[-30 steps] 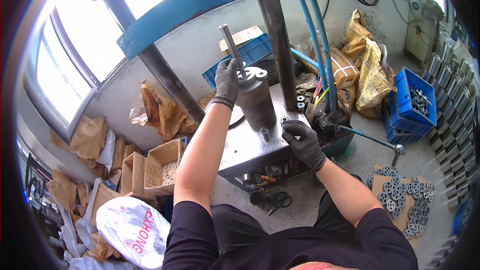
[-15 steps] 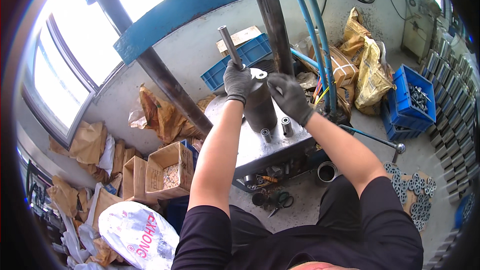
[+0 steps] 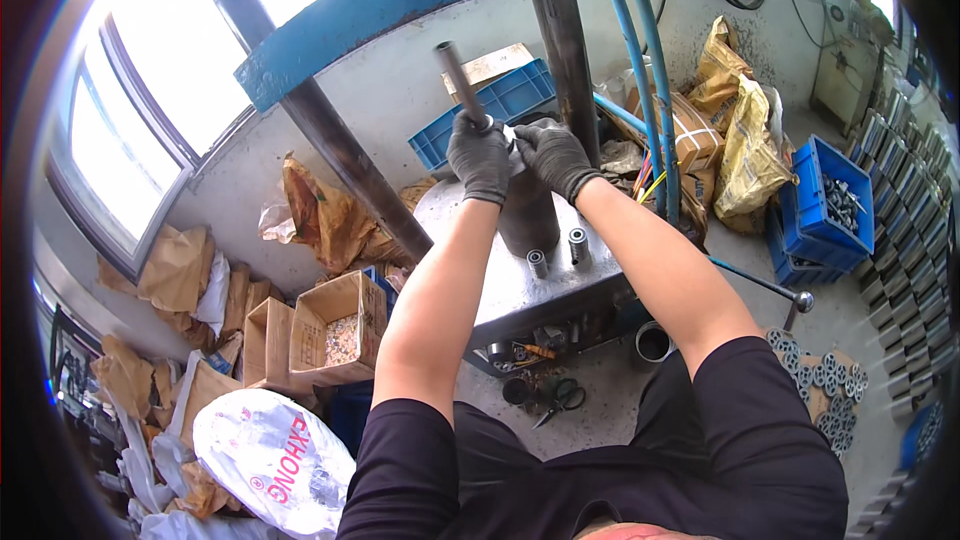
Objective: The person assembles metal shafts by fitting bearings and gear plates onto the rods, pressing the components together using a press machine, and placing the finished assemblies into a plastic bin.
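Note:
In the head view my gloved left hand (image 3: pixel 478 158) is wrapped round the lower part of a grey metal tube (image 3: pixel 458 77), which stands tilted with its upper end leaning left. Close beside it, my gloved right hand (image 3: pixel 553 154) has its fingers closed at the top of a dark upright cylinder (image 3: pixel 529 216). A bright bit of metal shows between the two hands; whether the right fingers grip it is hidden. Two short metal sleeves, a smaller one (image 3: pixel 537 263) and a taller one (image 3: pixel 578 245), stand on the steel press table (image 3: pixel 485 292) in front of the cylinder.
A blue press frame (image 3: pixel 400 15) with dark columns surrounds the table. Behind stands a blue crate (image 3: pixel 482 112). Cardboard boxes (image 3: pixel 340 335) and a white sack (image 3: pixel 275 465) lie left. Blue bins (image 3: pixel 828 202), stacked metal tubes (image 3: pixel 905 210) and flat metal rings (image 3: pixel 825 380) are right.
My right hand has moved left and inward to the cylinder's top, against the left hand, covering the ring-shaped end seen there before. The left hand still holds the tube.

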Demonstrator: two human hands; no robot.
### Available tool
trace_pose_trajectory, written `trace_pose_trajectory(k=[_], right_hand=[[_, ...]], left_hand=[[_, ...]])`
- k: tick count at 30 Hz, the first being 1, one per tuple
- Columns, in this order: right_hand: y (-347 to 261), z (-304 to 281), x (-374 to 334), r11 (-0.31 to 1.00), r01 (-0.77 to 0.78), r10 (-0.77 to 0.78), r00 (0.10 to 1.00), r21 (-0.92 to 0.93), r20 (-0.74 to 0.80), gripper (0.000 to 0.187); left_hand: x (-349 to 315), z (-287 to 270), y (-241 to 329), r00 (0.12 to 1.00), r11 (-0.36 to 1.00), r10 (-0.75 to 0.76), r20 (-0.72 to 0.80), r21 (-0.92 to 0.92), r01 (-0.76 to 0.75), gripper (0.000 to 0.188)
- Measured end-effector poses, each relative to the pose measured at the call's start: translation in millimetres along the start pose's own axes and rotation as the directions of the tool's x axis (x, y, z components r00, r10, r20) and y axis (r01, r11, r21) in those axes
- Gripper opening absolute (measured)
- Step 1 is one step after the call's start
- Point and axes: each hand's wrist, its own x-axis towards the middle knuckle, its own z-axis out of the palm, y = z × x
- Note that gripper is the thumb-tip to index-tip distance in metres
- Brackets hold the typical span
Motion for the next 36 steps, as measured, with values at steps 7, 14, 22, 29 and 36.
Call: trace_pose_trajectory(k=[7,14,22,29,36], right_hand=[[-18.7,-12.1,-1.1,0.989,-0.043,0.042,0.999,-0.139,-0.008,0.03],[-16.6,-12.8,-3.1,0.988,-0.115,0.113,0.993,0.1,0.029,0.055],[-15.2,-17.1,-0.9,0.98,-0.157,0.141,0.981,0.119,0.13,0.05],[-29.8,-40.3,-29.1,0.998,0.014,-0.013,1.0,0.066,-0.012,0.034],[-38.9,-226.2,-157.8,0.912,0.352,-0.298,0.921,-0.208,0.251,0.02]], left_hand=[[15.3,-12.6,29.5,0.972,0.72,-0.128,-0.198,-0.693,-0.047,0.044],[18.7,-9.9,32.8,0.991,0.713,-0.132,-0.02,-0.696,0.081,0.038],[29.1,-5.8,26.7,0.992,0.719,-0.115,0.043,-0.685,0.113,0.035],[31.5,-5.8,40.1,0.998,0.907,-0.059,0.005,-0.418,0.056,0.031],[45.5,-5.8,29.7,0.998,0.948,-0.021,0.06,-0.316,0.039,0.028]])
